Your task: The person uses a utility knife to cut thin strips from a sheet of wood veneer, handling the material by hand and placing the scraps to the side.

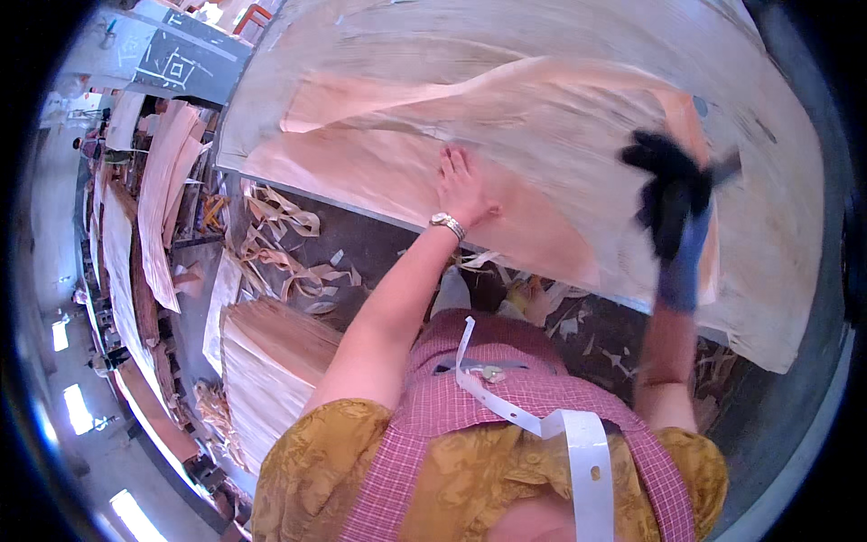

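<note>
Broad pale table [777,271] of thin, wavy veneer sheets [379,172]; bare left hand [462,188] flat, gloved right hand [673,194] perhaps half-curled, blurred.

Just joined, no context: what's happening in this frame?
A person is working thin wood veneer sheets on a big flat table. Their bare left hand, a watch on its wrist, lies flat on a pinkish sheet. The right hand, in a dark glove, is raised over the sheets near a curled strip; it is blurred, so its grip can't be judged. Veneer scraps litter the floor, and a stack of sheets stands to the person's left.
</note>
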{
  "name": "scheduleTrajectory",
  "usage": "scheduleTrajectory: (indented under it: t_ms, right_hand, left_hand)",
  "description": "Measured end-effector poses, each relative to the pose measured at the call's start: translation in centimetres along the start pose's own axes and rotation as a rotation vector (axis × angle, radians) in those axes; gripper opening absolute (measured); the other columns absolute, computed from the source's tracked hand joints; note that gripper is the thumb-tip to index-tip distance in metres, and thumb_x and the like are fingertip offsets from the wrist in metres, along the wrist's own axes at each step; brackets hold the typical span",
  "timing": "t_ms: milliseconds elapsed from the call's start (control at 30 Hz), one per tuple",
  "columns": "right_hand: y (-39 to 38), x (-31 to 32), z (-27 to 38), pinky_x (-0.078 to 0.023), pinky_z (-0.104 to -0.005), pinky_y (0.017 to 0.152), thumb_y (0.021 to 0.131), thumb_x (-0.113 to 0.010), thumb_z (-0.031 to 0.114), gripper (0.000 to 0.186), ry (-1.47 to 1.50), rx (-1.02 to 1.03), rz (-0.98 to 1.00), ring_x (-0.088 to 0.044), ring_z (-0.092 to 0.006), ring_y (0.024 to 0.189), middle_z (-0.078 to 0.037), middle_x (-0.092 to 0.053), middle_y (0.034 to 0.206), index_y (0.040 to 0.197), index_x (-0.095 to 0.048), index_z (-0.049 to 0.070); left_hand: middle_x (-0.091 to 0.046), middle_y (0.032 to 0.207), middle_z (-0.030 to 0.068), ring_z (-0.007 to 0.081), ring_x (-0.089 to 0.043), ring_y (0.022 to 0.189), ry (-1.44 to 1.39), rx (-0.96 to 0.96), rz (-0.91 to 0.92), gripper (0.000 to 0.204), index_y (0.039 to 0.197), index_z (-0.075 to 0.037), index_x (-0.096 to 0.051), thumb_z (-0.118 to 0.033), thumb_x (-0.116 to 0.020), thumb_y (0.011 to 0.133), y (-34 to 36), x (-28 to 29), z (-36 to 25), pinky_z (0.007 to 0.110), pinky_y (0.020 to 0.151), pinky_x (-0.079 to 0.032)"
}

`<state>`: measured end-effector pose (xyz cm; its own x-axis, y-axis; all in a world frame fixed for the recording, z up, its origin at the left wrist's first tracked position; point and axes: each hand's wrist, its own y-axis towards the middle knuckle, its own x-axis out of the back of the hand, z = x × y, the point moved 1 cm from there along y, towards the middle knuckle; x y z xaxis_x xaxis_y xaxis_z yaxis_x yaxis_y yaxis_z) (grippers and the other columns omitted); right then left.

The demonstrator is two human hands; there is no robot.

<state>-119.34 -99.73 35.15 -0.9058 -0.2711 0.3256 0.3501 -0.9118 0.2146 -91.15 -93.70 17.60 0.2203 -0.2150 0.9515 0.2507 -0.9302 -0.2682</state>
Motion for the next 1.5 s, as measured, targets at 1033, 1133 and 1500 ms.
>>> scheduleTrajectory:
  t_ms: [1033, 1133, 1500]
  right_hand:
    - [-5.8, -15.4, -12.3, -0.040, -0.0226, 0.044, 0.088, -0.060, 0.024, 0.020, 0.879, -1.026, 0.085, -0.053, -0.0092, 0.052, -0.002, -0.064, 0.073, 0.096, -0.068, 0.008]
    - [-5.6, -13.5, -12.2, -0.040, -0.0188, 0.050, 0.090, -0.059, 0.024, 0.022, 0.683, -0.951, 0.356, -0.055, -0.0062, 0.058, 0.001, -0.064, 0.077, 0.098, -0.068, 0.006]
    - [-9.0, -10.7, -9.8, -0.041, -0.0202, 0.050, 0.084, -0.068, 0.026, 0.028, 0.718, -1.082, 0.375, -0.055, -0.0062, 0.061, -0.001, -0.064, 0.079, 0.101, -0.065, 0.005]
  left_hand:
    - [-0.047, 0.141, -0.0002, 0.0246, -0.045, 0.125, -0.026, -0.699, -0.260, 0.059, 0.132, -0.019, -0.052, -0.023, -0.069, 0.076, -0.3, -1.7, 0.4, 0.039, 0.099, -0.039]
    - [-0.047, 0.140, 0.0000, 0.0250, -0.045, 0.126, -0.005, -0.707, -0.276, 0.059, 0.132, -0.019, -0.053, -0.026, -0.070, 0.076, 0.0, -1.9, 0.6, 0.040, 0.098, -0.041]
    - [-0.049, 0.138, 0.0015, 0.0272, -0.045, 0.126, 0.047, -0.702, -0.239, 0.056, 0.126, -0.017, -0.055, -0.034, -0.070, 0.075, 0.2, -1.7, -0.1, 0.040, 0.100, -0.041]
